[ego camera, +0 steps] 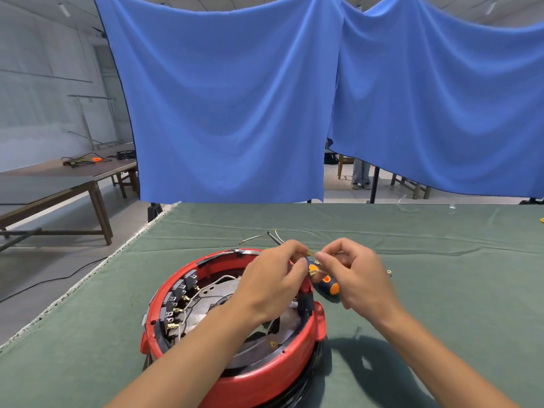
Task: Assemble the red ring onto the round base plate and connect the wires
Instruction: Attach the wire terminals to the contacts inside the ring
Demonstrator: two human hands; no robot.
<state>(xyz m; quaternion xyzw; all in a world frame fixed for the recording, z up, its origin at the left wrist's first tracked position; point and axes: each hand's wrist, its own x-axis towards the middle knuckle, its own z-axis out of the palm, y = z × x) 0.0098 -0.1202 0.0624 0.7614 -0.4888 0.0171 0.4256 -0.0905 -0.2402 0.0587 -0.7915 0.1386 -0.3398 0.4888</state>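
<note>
Two loose wires (250, 239) lie beyond red ring (235, 334).

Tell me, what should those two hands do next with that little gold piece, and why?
Probably carry it down into the red ring and push it onto a terminal. Both hands, left hand and right hand, pinch a small gold wire end above the ring, where other wires already sit plugged in.
</note>
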